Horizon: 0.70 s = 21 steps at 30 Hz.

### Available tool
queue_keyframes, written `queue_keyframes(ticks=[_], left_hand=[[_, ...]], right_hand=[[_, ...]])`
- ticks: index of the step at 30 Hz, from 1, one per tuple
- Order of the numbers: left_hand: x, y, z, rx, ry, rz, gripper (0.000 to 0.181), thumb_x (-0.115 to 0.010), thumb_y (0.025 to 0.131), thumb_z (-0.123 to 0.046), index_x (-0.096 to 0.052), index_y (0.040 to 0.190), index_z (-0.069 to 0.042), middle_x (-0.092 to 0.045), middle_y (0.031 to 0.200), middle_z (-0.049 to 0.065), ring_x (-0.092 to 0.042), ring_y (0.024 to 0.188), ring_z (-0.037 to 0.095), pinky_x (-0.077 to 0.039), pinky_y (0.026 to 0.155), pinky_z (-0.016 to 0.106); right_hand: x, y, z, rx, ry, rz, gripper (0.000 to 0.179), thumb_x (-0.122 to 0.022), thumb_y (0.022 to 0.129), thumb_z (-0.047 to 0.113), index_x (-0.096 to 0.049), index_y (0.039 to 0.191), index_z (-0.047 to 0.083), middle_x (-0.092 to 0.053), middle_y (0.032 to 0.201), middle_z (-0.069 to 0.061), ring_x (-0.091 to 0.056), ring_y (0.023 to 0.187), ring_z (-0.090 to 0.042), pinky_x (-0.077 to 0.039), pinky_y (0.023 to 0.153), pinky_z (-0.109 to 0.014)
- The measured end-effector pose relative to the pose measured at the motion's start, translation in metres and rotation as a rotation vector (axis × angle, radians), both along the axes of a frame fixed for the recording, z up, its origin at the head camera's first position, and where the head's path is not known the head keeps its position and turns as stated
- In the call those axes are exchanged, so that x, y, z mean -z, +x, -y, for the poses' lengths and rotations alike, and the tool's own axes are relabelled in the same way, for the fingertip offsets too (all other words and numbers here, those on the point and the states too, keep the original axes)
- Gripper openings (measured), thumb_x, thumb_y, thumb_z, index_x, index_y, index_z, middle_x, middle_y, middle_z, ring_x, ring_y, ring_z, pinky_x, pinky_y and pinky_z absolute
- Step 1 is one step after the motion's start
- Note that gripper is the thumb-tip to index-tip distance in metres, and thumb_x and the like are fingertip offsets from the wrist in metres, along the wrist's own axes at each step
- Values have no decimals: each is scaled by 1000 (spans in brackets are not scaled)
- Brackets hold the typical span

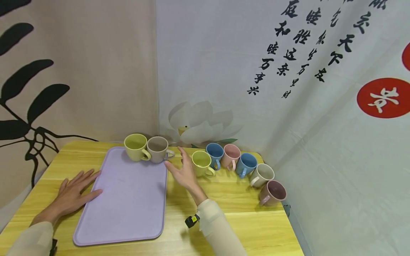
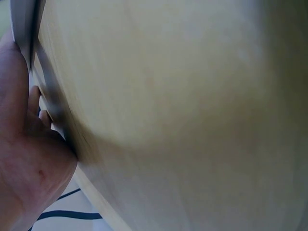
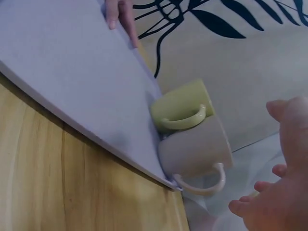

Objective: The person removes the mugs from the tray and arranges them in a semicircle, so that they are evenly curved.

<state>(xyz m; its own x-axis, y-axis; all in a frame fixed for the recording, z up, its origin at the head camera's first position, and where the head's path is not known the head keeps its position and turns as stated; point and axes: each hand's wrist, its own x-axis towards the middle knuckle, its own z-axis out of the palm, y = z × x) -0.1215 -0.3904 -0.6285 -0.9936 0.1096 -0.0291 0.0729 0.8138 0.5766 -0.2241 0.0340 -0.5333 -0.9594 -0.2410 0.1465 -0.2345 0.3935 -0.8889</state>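
A lilac tray (image 1: 128, 202) lies on the wooden table. At its far edge a yellow-green mug (image 1: 134, 148) and a grey-beige mug (image 1: 157, 151) stand side by side, handles to the right. My left hand (image 1: 72, 193) has its fingers spread at the tray's left edge, the fingertips and thumb touching the rim. Fingers straight and holding nothing, my right hand (image 1: 185, 172) is just right of the tray, near the grey-beige mug's handle. In the right wrist view, a gap separates that hand (image 3: 274, 178) from both mugs.
Right of my right hand, a row of mugs curves along the table's far right edge: a yellow-green mug (image 1: 200, 160), a blue mug (image 1: 214, 151), a pink mug (image 1: 231, 153), another blue mug (image 1: 246, 161), a cream mug (image 1: 263, 172) and a mauve mug (image 1: 272, 192). A printed curtain (image 1: 205, 71) hangs behind.
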Motion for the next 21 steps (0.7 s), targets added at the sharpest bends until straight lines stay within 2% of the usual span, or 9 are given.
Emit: queue_keyframes(ticks=[3, 9, 21], left_hand=[[0, 0, 0, -1, -1, -4, 87, -64, 112, -55, -28, 180, -14, -17, 183, 38, -1, 169, 69, 19, 126, 90], [0, 0, 0, -2, 2, -4, 87, -65, 112, -55, -28, 179, -14, -17, 183, 38, -1, 169, 69, 20, 126, 90], [0, 0, 0, -1, 4, 6, 88, -65, 112, -56, -28, 179, -14, -17, 183, 38, -1, 169, 69, 19, 125, 90]], right_hand=[[2, -6, 6, 20, 70, 0, 86, -78, 104, 50, -39, 176, 23, -43, 182, -10, -49, 164, -42, -44, 134, -58], [8, -17, 13, 24, 152, 17, 88, -76, 104, 54, -37, 177, 23, -39, 185, -10, -40, 170, -37, -36, 139, -59], [21, -32, 21, 16, 124, 76, 88, -78, 104, 48, -40, 174, 13, -43, 182, -13, -42, 170, -37, -36, 139, -57]])
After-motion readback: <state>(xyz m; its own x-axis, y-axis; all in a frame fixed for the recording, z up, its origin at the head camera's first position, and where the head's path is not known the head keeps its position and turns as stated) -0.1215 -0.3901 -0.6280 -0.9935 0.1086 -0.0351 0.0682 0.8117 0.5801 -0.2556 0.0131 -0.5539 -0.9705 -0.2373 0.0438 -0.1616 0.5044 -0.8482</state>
